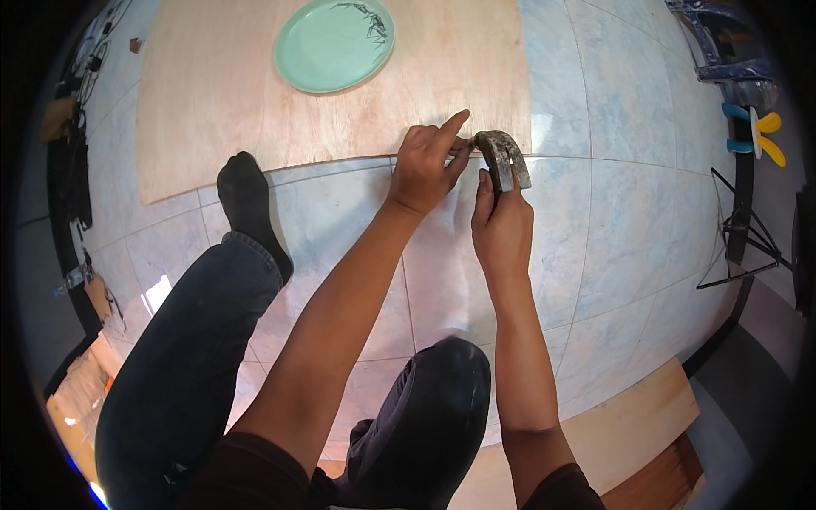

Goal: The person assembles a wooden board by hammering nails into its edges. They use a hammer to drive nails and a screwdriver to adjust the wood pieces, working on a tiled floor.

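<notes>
My right hand [505,223] grips a claw hammer [497,144] just below its worn metal head, with the claw pointing back toward me. Close to the striking face, the thumb and a finger of my left hand [425,166] are pinched together while the index finger stretches out. Whatever the pinch holds is too small to make out. Both hands are at the near edge of a thin plywood sheet [221,110] lying on the floor. Farther up the sheet sits a pale green plate [319,51] with several thin dark nails [374,25] along its right side.
Light blue tiles [633,212] cover the floor. My left foot in a dark sock [242,183] rests at the sheet's near edge. A black metal stand [744,229] and a blue stool [722,38] stand at the right. More wooden boards [629,416] lie at the lower right.
</notes>
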Demonstrator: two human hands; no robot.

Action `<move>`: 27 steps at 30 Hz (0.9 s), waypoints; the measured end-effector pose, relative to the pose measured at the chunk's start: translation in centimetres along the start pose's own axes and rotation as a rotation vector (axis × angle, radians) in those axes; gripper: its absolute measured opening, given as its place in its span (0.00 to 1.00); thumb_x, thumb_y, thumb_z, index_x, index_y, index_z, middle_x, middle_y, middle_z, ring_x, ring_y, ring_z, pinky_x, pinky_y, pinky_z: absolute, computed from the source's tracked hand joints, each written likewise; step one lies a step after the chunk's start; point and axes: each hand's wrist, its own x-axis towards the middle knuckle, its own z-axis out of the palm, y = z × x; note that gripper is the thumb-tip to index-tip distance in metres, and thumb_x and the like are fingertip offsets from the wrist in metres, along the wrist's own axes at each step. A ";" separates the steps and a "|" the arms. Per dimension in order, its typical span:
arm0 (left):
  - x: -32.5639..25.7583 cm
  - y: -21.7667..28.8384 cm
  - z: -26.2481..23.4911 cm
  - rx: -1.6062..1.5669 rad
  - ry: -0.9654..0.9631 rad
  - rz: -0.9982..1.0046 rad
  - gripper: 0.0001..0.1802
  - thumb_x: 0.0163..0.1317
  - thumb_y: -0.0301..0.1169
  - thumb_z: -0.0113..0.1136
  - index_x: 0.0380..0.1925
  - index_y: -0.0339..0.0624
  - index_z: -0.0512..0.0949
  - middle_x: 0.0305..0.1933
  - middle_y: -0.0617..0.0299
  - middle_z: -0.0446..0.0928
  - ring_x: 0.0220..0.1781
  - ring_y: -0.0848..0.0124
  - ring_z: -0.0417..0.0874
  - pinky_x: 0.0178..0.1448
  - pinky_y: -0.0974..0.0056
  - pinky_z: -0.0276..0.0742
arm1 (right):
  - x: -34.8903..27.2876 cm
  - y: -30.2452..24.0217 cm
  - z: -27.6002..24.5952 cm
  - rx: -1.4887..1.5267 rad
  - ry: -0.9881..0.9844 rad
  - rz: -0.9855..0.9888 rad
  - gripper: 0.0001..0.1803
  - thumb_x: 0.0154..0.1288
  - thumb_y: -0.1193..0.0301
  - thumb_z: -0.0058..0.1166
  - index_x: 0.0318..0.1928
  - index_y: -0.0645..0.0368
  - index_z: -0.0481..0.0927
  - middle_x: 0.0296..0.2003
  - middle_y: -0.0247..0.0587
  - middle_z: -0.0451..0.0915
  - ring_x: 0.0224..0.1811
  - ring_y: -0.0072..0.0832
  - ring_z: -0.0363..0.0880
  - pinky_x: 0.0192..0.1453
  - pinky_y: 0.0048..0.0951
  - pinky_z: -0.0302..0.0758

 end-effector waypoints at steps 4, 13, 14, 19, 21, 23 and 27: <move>0.0 0.0 0.3 -0.006 -0.008 -0.007 0.36 0.54 0.22 0.78 0.67 0.43 0.81 0.36 0.70 0.90 0.39 0.67 0.88 0.53 0.59 0.80 | -0.2 0.2 0.1 0.057 0.093 -0.094 0.19 0.82 0.60 0.53 0.44 0.68 0.81 0.32 0.67 0.84 0.34 0.65 0.85 0.36 0.58 0.80; 0.3 0.4 -1.0 -0.064 -0.110 -0.050 0.37 0.57 0.21 0.76 0.69 0.41 0.78 0.43 0.66 0.91 0.42 0.66 0.88 0.56 0.59 0.81 | -0.4 -0.4 -0.3 0.087 0.161 -0.116 0.18 0.83 0.63 0.53 0.47 0.70 0.83 0.31 0.67 0.83 0.32 0.66 0.83 0.35 0.58 0.78; 0.6 0.6 -1.4 -0.100 -0.142 -0.066 0.37 0.58 0.20 0.75 0.70 0.41 0.78 0.44 0.65 0.91 0.42 0.65 0.88 0.56 0.59 0.81 | -0.5 -0.3 -0.3 0.087 0.160 -0.114 0.18 0.83 0.63 0.53 0.47 0.70 0.83 0.32 0.68 0.83 0.32 0.66 0.83 0.35 0.58 0.78; 4.4 -0.6 -2.9 -0.081 -0.292 -0.030 0.26 0.65 0.27 0.72 0.64 0.42 0.82 0.41 0.60 0.89 0.40 0.61 0.86 0.54 0.55 0.80 | -0.9 0.7 0.3 0.093 0.156 -0.109 0.17 0.83 0.64 0.53 0.46 0.70 0.83 0.33 0.68 0.83 0.31 0.66 0.82 0.34 0.58 0.77; 5.5 -2.1 -2.4 -0.050 -0.280 -0.058 0.18 0.68 0.33 0.70 0.58 0.45 0.85 0.40 0.60 0.84 0.42 0.60 0.84 0.55 0.53 0.79 | -1.1 0.0 0.6 0.139 0.172 -0.135 0.18 0.83 0.64 0.53 0.44 0.71 0.83 0.30 0.68 0.82 0.29 0.66 0.81 0.33 0.58 0.76; 5.1 -2.0 -1.7 0.134 -0.259 0.026 0.17 0.68 0.34 0.70 0.57 0.48 0.85 0.42 0.62 0.82 0.46 0.61 0.83 0.57 0.53 0.78 | -1.3 -0.3 0.6 0.134 0.157 -0.119 0.19 0.83 0.64 0.53 0.42 0.71 0.83 0.28 0.68 0.82 0.28 0.66 0.80 0.32 0.58 0.75; 4.6 -1.9 -1.2 0.232 -0.287 0.015 0.13 0.68 0.35 0.71 0.52 0.52 0.86 0.45 0.64 0.79 0.53 0.62 0.82 0.62 0.54 0.77 | -1.4 -0.8 0.3 0.110 0.138 -0.098 0.22 0.83 0.64 0.54 0.36 0.72 0.82 0.23 0.67 0.80 0.25 0.65 0.80 0.30 0.57 0.74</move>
